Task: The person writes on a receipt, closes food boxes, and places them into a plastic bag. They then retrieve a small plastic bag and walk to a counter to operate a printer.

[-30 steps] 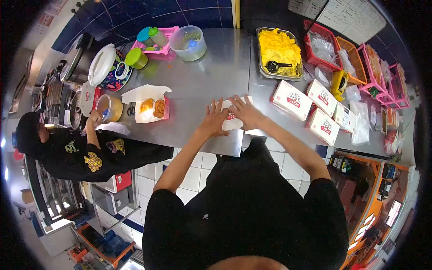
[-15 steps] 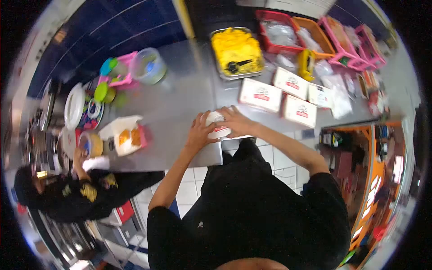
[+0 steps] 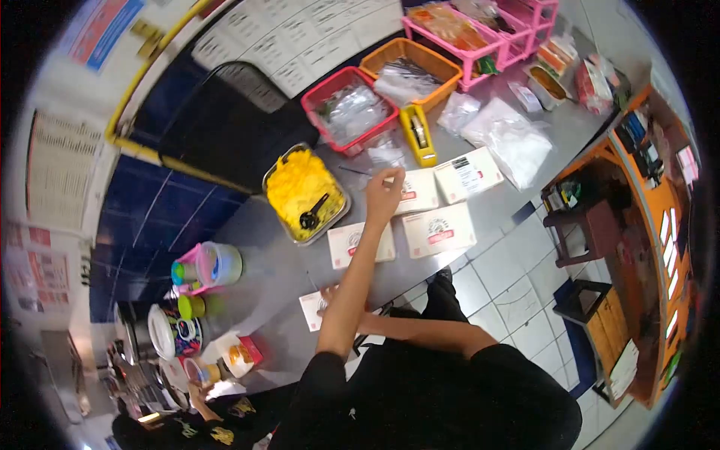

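Note:
My left hand (image 3: 384,196) is raised across my body, beside the left edge of a white box (image 3: 418,192) with red print. Its fingers are curled together; anything between them is too small to make out. Under my left forearm, my right hand (image 3: 341,301) holds a smaller white box (image 3: 310,312) at the table edge, its fingers partly hidden. Further white boxes lie around my left hand: one (image 3: 346,246) behind the forearm, one (image 3: 439,229) nearer the edge and one (image 3: 469,175) with a label. A yellow tape dispenser (image 3: 418,136) stands just beyond my left hand.
On the metal table (image 3: 274,262) are a tray of yellow food (image 3: 304,187) with a black scoop, a red basket (image 3: 349,109), an orange basket (image 3: 412,67), pink racks (image 3: 480,56) and plastic bags (image 3: 510,139). At lower left, a co-worker's hand (image 3: 197,394) is beside a tub and an open food box (image 3: 238,356).
My left hand has left the small box and moved up and right to the larger boxes. My right hand stays at the small box. The view has turned and shifted to the right.

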{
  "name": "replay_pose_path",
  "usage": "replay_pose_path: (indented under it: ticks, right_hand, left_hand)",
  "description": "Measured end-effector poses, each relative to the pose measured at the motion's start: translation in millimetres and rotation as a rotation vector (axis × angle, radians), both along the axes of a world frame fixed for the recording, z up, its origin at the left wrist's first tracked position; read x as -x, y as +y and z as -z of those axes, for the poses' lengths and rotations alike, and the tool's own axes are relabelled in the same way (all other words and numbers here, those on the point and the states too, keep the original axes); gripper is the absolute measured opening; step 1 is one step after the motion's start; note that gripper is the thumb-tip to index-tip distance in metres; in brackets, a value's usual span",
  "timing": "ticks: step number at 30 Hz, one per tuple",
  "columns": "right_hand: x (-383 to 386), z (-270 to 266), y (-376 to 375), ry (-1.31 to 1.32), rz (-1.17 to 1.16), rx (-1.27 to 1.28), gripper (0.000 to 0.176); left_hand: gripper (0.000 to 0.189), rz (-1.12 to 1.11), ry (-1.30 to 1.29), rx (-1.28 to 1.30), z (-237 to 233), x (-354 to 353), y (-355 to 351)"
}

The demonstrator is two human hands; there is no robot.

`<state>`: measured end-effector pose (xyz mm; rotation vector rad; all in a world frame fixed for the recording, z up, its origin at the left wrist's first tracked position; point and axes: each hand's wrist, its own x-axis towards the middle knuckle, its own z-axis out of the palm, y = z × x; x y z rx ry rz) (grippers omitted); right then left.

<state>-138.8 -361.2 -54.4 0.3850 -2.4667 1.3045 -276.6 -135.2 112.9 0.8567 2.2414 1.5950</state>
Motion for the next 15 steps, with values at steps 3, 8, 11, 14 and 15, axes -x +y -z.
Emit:
replay_pose_path:
  ticks: [3, 8, 11, 14, 15]
  right_hand:
    - [-21, -38, 28, 0.104, -0.096, 0.257, 0.040]
    - [-34, -48, 45, -0.011, -0.134, 0.124, 0.039]
    - [-35, -47, 42, -0.072, -0.139, 0.028, 0.038]
    - [-26, -46, 31, -0.140, -0.131, -0.073, 0.038]
    - [-20, -44, 27, -0.163, -0.126, -0.112, 0.038]
  left_hand:
    - [0.028, -0.214, -0.640, 0.004, 43, 16, 83]
    - [0.029, -0.324, -0.685, 0.302, 64, 41, 133]
    - [0.027, -0.289, -0.668, 0.309, 65, 42, 142]
    - [0.025, -0.378, -0.613, 0.239, 68, 38, 142]
    - [0.026, -0.371, -0.580, 0.169, 65, 37, 135]
